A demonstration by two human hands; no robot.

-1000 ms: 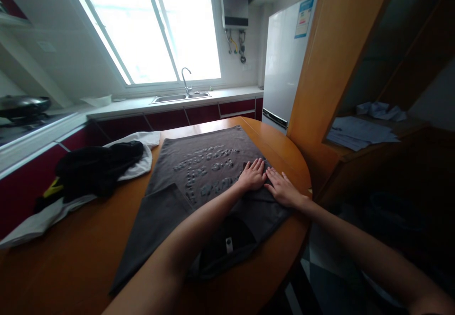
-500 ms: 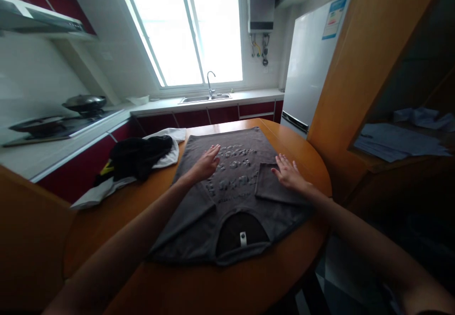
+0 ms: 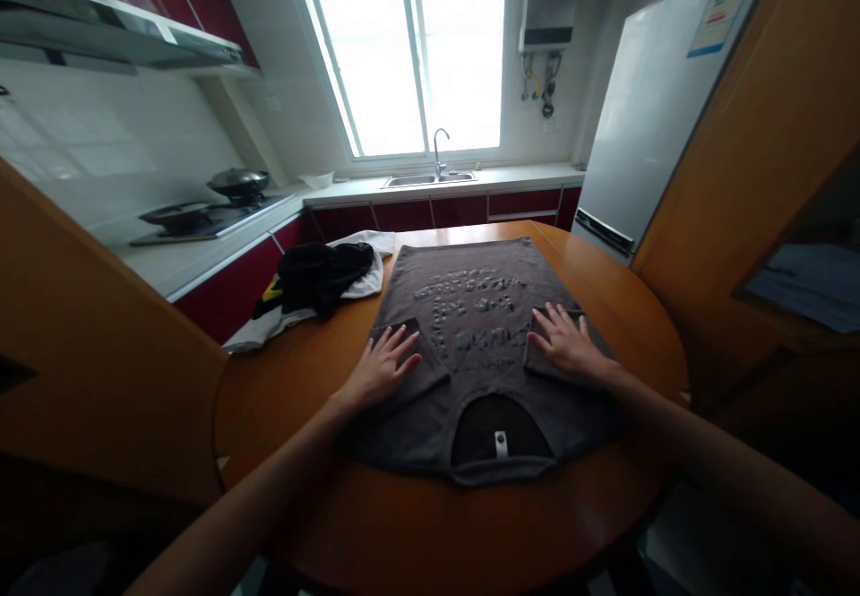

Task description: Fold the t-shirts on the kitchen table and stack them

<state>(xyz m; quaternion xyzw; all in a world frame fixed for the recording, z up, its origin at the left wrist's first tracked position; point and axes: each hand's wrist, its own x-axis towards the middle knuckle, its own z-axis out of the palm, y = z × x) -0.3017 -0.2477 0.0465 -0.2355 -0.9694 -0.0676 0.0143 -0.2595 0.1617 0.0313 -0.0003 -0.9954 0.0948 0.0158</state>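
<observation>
A dark grey T-shirt with raised lettering lies spread on the wooden table, its neck opening and white label towards me. Both sleeves are turned in over the body. My left hand rests flat on the left sleeve, fingers spread. On the right sleeve lies my right hand, also flat with the fingers apart. Neither hand grips the cloth.
A heap of black and white clothes lies at the table's left edge. Beyond stand a counter with a sink and a stove with a lidded pan. At the right are a fridge and a wooden frame.
My left hand has moved from over the lettering back onto the left sleeve. My right hand stays on the right sleeve. The camera view has turned left.
</observation>
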